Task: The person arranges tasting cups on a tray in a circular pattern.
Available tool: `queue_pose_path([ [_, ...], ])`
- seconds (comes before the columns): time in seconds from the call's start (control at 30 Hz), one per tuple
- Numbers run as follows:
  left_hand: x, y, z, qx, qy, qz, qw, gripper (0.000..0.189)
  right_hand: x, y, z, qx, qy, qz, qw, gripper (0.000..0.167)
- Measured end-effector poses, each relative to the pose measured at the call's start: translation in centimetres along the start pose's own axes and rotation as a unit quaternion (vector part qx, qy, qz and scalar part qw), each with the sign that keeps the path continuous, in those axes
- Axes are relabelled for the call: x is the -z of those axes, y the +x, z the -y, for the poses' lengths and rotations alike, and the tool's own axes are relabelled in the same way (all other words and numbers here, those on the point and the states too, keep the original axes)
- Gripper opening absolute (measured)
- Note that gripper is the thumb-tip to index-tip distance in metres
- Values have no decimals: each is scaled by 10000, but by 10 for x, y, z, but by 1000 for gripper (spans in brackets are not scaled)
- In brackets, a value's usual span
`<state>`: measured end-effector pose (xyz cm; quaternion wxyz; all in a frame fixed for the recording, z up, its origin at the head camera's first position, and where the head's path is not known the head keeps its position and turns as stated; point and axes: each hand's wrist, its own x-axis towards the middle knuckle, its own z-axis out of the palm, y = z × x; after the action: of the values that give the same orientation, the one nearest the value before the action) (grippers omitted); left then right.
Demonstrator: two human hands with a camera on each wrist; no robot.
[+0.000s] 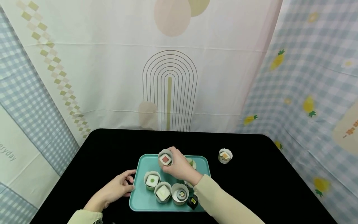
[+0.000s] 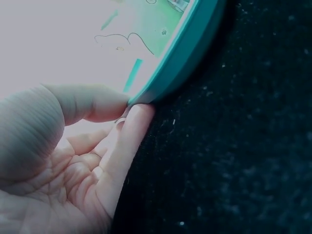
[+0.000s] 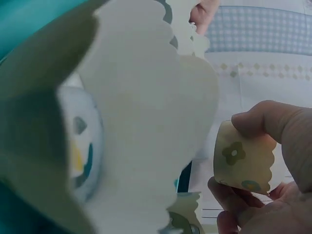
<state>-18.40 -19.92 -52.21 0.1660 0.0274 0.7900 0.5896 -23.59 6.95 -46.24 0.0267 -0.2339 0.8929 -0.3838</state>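
My right hand (image 1: 181,166) grips a paper cup (image 1: 161,161) over the back part of the teal tray (image 1: 141,200). In that cup sits a sushi piece (image 1: 165,159) with a red centre. The right wrist view shows the cup's flower-printed side (image 3: 243,158) between thumb and fingers. At the tray's left edge is my left hand (image 1: 117,188); in the left wrist view its thumb and finger pinch the rim (image 2: 180,63). Nearby on the tray are a cup with a green-dotted sushi piece (image 1: 152,180), a cup with a pale piece (image 1: 163,193) and a cup with a round roll (image 1: 180,195).
More cups on the tray are partly hidden by my right hand and forearm, one with green topping (image 1: 191,162). A black-wrapped piece (image 1: 193,201) lies near the tray's front. Another filled cup (image 1: 225,156) stands right of the tray on the black table (image 1: 249,186). Patterned curtains (image 1: 223,77) surround the table.
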Motion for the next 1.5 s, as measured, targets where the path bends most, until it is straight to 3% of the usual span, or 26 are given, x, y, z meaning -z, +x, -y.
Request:
queue_pose_path([
  [0.37, -2, -5, 1, -117, 113, -20, 9999, 65, -9, 18, 7, 484, -668, 586, 9949, 51],
  [0.8, -1, -9, -2, -90, 156, 38, 9998, 66, -14, 20, 7, 735, -1612, 768, 9812, 54],
  [1.13, -1, -2, -2, -99, 253, 17, 9996, 65, -13, 23, 3, 684, -1881, 816, 9764, 54],
  [1.5, -3, -5, 1, -92, 217, 85, 9997, 65, -17, 20, 5, 671, -1943, 1020, 9733, 56],
])
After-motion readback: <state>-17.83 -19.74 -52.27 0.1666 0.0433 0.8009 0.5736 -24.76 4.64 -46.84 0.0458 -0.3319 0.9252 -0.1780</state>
